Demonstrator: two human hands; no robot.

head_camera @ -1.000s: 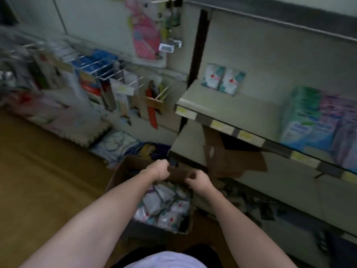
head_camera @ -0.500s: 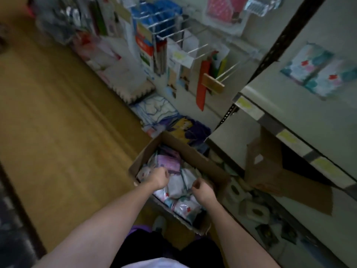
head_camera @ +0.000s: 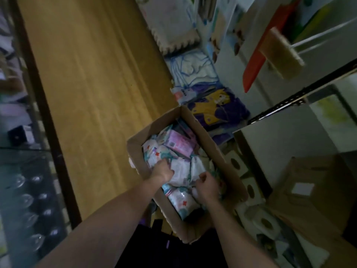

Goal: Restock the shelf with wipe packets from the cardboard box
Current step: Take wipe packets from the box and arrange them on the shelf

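An open cardboard box (head_camera: 208, 138) stands on the floor below me, filled with several white and teal wipe packets (head_camera: 180, 168) and a pink packet (head_camera: 178, 143). Both my hands are down inside it. My left hand (head_camera: 163, 171) has its fingers curled onto a white packet at the box's left side. My right hand (head_camera: 207, 187) curls around packets near the right wall; its fingertips are hidden among them. The shelf (head_camera: 286, 140) runs along the right, its upper tiers out of view.
The wooden floor (head_camera: 92, 74) stretches to the left. Packaged goods (head_camera: 218, 107) lie past the box. A second brown carton (head_camera: 313, 194) sits on the lower shelf at right. A glass display case (head_camera: 25, 190) stands at far left. Hooks with hanging items (head_camera: 274, 49) project above.
My view has tipped down from the shelf to the box. Both hands have moved from the box's rim deeper in among the packets.
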